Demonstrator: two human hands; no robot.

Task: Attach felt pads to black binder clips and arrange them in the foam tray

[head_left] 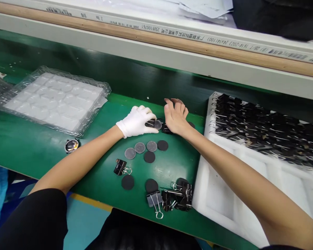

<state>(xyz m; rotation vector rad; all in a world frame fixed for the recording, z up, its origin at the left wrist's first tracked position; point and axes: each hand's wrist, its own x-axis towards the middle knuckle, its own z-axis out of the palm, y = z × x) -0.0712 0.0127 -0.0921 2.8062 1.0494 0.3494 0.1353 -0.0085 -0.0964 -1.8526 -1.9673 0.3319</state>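
My left hand [137, 121], in a white glove, has its thumb and fingers closed around a black binder clip [149, 123]. Touching or close by the fingertips lies a clear round disc [158, 124]. My right hand [176, 116] is bare, its fingers spread above the green table [172, 163]. Under its near edge a second black clip [167, 129] partly shows. Toward me lie several clear discs [139, 147] and black round pads [149, 157]. Loose binder clips [122, 167] lie further down, with a clip on a black pad [154, 198] and a cluster of clips [181, 196].
At the right stands a white foam tray [202, 180] with many black clips [250, 125] heaped at its back. A clear plastic tray [54, 100] with white lining lies left. A small round part [71, 146] sits by my left forearm. A ledge [146, 45] crosses behind.
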